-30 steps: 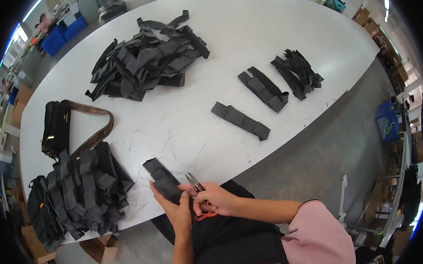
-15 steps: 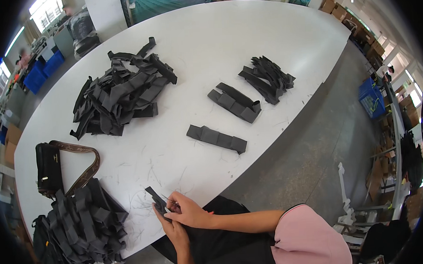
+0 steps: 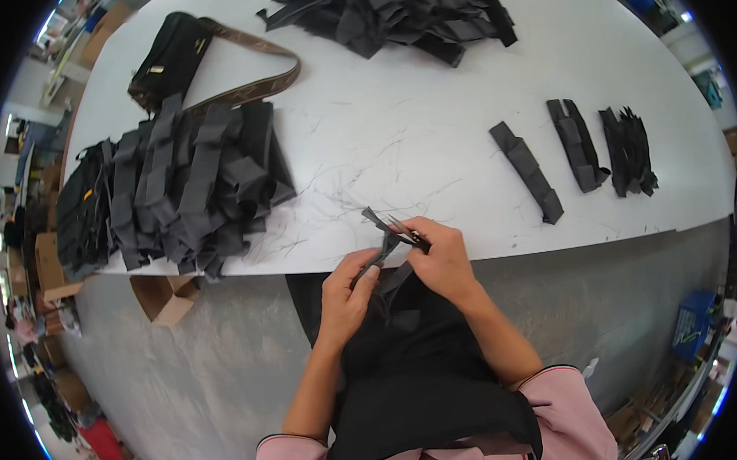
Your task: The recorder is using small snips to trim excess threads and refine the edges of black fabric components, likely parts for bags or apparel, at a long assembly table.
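At the table's near edge my left hand [image 3: 348,295] pinches a dark grey fabric strip [image 3: 386,247], whose lower part hangs down in front of my black apron. My right hand [image 3: 442,261] is closed round a small pair of thread snips [image 3: 405,231]. The pointed blades lie right by the strip's upper end; whether they touch it I cannot tell. Left of my hands, a big heap of folded grey strips [image 3: 194,184] covers the table's corner. To the right lie a single folded strip [image 3: 528,172], a pair of strips [image 3: 577,145] and a small bundle [image 3: 628,151].
Another large pile of strips [image 3: 392,15] lies at the far side of the white table [image 3: 429,104]. A black bag [image 3: 172,58] with a brown patterned strap is at the far left. Loose thread ends litter the tabletop. An open cardboard box [image 3: 166,298] stands on the floor below.
My view has swung round, so the table and heaps sit elsewhere in the picture. My hands, earlier overlapping on the strip, are now slightly apart, and the snips show clearly.
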`<state>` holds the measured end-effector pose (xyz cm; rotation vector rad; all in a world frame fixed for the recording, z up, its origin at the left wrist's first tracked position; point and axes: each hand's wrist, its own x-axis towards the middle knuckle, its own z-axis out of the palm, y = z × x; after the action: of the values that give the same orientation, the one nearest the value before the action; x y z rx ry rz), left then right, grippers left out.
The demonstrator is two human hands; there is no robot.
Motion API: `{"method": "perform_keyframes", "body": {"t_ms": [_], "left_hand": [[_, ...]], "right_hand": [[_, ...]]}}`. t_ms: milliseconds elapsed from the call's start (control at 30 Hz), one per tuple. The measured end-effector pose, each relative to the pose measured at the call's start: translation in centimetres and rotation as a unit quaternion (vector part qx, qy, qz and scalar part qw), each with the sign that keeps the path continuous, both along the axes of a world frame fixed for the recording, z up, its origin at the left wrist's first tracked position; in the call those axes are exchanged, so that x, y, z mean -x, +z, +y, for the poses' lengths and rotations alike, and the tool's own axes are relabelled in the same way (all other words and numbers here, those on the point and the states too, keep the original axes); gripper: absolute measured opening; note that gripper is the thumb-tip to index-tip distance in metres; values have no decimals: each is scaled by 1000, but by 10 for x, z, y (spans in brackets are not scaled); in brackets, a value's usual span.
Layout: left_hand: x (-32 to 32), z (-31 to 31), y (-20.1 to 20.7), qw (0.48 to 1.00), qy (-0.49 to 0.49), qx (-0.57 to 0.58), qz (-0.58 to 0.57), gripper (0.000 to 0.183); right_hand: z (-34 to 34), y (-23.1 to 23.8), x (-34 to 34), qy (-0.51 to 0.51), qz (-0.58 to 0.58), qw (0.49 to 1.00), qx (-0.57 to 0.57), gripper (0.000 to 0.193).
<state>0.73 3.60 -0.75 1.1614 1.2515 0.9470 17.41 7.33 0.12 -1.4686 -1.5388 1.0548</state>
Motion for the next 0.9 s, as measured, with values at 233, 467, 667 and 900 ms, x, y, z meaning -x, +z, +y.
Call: {"method": "perform_keyframes", "body": {"t_ms": [233,467,667,900], "left_hand": [[10,-9,1,948,148,204,-194,34],[23,-13,3,967,139,173,-128,35],[27,-10,8,974,70,159,-143,34],[33,-9,14,963,29,213,-161,35]], "right_hand": [[-16,-2,14,50,302,880,364,25],[-28,39,14,103,-90,990,-27,34],[-13,46,8,191,-194,942,-199,29],[-6,61,2,270,-263,881,-286,30]]}}
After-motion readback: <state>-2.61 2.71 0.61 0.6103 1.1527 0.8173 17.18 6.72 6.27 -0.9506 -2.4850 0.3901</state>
